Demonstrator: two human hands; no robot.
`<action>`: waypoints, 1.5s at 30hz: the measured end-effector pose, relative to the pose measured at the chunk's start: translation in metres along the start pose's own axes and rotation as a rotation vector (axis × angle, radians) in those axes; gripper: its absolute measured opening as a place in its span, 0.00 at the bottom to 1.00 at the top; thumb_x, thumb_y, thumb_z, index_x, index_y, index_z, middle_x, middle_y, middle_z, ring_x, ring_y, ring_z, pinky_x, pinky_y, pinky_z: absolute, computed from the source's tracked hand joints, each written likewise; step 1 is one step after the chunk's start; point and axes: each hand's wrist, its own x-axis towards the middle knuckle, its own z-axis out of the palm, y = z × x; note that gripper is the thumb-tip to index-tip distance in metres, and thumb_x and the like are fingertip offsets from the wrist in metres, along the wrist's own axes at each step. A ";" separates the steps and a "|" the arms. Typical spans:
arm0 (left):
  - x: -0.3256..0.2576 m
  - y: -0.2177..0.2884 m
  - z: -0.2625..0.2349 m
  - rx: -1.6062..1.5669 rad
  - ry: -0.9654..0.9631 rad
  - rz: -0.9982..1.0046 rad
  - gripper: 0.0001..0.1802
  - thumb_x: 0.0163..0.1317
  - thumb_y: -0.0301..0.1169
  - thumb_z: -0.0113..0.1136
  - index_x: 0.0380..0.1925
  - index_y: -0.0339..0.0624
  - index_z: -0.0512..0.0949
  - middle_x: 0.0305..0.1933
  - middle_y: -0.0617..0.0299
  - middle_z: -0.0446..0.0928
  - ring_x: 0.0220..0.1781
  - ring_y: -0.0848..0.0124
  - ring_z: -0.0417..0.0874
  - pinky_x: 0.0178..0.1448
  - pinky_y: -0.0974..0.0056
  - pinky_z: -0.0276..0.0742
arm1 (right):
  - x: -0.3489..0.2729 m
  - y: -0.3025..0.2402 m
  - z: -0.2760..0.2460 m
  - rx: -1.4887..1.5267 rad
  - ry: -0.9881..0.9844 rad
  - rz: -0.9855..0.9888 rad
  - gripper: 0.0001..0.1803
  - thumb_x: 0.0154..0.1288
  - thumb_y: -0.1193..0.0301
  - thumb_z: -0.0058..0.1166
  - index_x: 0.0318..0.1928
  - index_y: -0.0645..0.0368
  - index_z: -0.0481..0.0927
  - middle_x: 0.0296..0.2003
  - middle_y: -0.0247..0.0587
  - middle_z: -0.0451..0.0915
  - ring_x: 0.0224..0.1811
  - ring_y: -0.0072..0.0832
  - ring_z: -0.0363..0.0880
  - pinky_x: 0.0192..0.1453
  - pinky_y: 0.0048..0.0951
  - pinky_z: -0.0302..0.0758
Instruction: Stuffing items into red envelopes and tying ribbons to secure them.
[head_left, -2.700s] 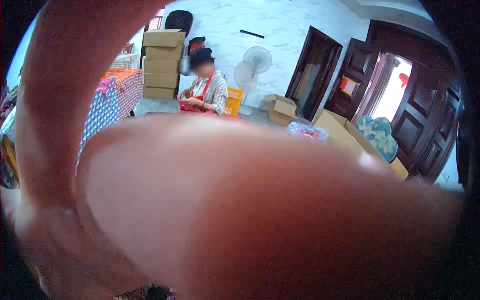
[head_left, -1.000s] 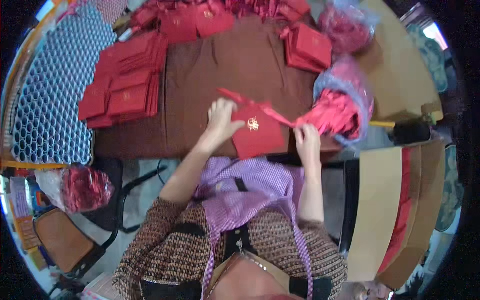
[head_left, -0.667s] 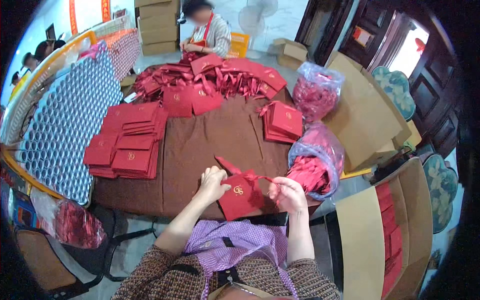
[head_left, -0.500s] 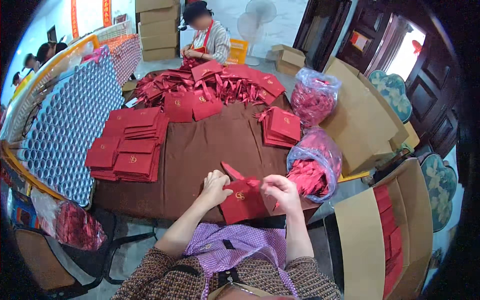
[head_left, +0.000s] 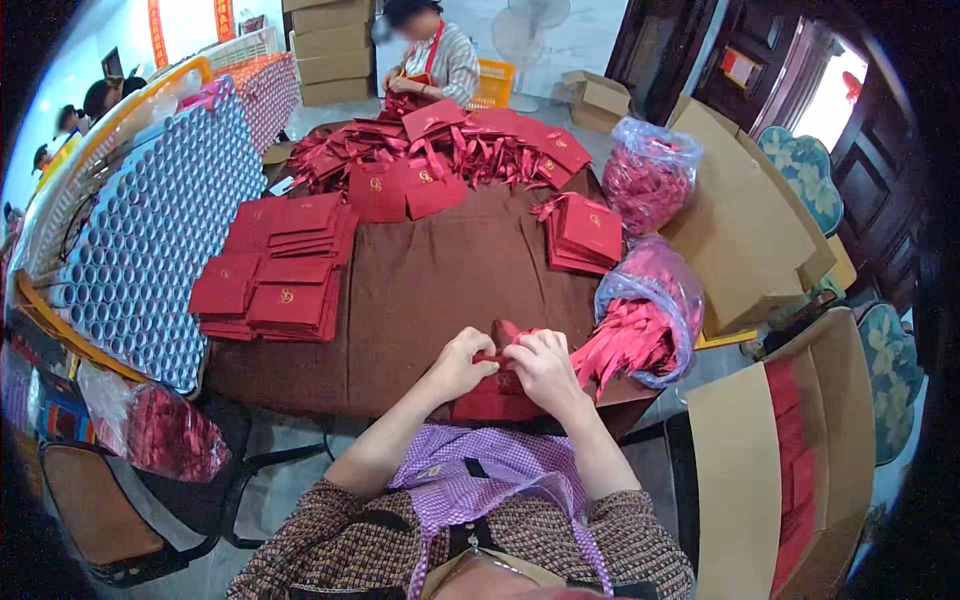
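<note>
My left hand and my right hand come close together over a small red paper bag at the table's near edge. Both hands are closed, pinching a red ribbon at the bag's far edge. Part of the ribbon stands up behind my fingers, which cover most of the bag and its gold print. To the right, a clear plastic bag of red ribbons spills toward my right hand.
Stacks of red bags lie left, a smaller stack right. A red bag heap covers the far side, where a person works. A crate of tubes stands left, an open carton right.
My hands have drawn together over the bag; the right moved left and now grips the ribbon beside the left. The whole view has shifted slightly.
</note>
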 end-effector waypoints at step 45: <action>-0.022 -0.073 0.009 -0.212 0.010 -0.477 0.12 0.59 0.26 0.59 0.42 0.34 0.75 0.34 0.65 0.76 0.33 0.79 0.75 0.35 0.72 0.73 | -0.013 0.001 0.087 0.313 0.098 0.383 0.05 0.52 0.73 0.60 0.31 0.57 0.81 0.30 0.39 0.80 0.38 0.40 0.75 0.48 0.39 0.67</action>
